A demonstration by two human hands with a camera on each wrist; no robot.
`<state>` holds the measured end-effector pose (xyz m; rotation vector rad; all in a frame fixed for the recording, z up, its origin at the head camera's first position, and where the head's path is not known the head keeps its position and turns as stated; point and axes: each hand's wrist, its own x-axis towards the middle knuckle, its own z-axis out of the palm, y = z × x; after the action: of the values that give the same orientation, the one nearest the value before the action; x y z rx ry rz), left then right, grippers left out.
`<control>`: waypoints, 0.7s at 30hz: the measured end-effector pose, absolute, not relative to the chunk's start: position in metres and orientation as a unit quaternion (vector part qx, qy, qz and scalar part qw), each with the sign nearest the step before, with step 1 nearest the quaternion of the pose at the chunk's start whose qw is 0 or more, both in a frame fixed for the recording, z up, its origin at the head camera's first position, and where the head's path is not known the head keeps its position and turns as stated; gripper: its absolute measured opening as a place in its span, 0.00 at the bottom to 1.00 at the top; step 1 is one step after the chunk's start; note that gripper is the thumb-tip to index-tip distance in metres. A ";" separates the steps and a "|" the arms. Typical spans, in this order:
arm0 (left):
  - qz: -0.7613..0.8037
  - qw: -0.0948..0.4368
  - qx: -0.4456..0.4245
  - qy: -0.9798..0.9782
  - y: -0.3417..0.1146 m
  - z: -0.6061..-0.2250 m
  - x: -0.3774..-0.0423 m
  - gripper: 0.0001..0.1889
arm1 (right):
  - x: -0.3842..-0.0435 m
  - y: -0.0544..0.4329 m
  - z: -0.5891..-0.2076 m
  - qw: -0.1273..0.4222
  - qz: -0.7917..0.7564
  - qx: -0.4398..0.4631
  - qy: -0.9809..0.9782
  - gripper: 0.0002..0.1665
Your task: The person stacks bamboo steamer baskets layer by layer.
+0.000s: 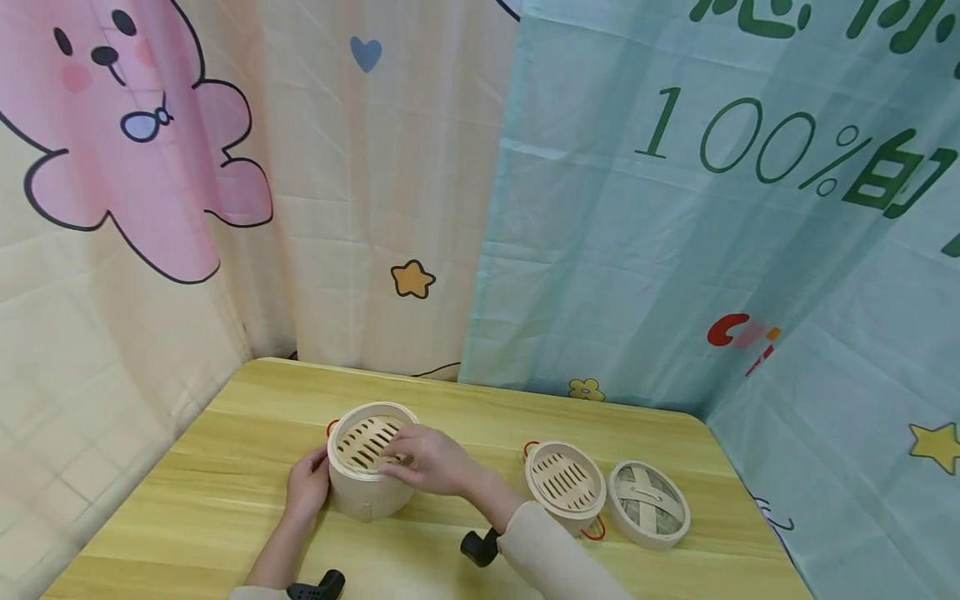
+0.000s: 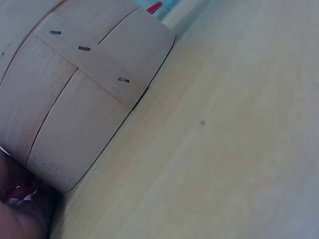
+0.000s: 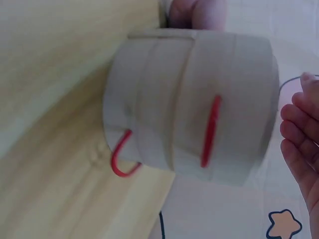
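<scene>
A stacked bamboo steamer stands upright on the left part of the table, its slatted top facing up. My left hand holds it low on its left side. In the left wrist view, the curled fingers of that hand show only at the corner, and a bit of red shows between them. Over the right part of the steamer's rim is my right hand, fingers loosely bent. The right wrist view shows this hand just off the steamer's top, with nothing visible in its fingers.
Right of my right arm stands a smaller slatted steamer basket with red loop handles. Beside it lies a round woven lid with a crossing strap. The wooden table meets printed curtains at its back edge.
</scene>
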<state>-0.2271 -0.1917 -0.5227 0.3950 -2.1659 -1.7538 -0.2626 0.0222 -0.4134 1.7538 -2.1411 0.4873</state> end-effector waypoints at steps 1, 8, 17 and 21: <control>-0.614 0.162 0.138 -0.760 -0.192 -0.523 -0.227 0.16 | -0.267 0.023 -0.408 0.160 0.178 0.610 -0.755 0.09; -0.614 0.162 0.141 -0.759 -0.191 -0.524 -0.227 0.16 | -0.292 0.035 -0.378 0.140 0.066 0.584 -0.797 0.13; -0.611 0.167 0.141 -0.761 -0.189 -0.523 -0.228 0.16 | -0.296 0.035 -0.380 0.118 -0.048 0.618 -0.776 0.13; -0.608 0.168 0.141 -0.763 -0.189 -0.523 -0.228 0.16 | -0.297 0.033 -0.385 0.104 -0.068 0.613 -0.780 0.08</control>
<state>-0.2281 -0.1889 -0.5226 0.4005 -2.1702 -1.7284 -0.2965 0.0330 -0.3850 1.8082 -2.3015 -0.2013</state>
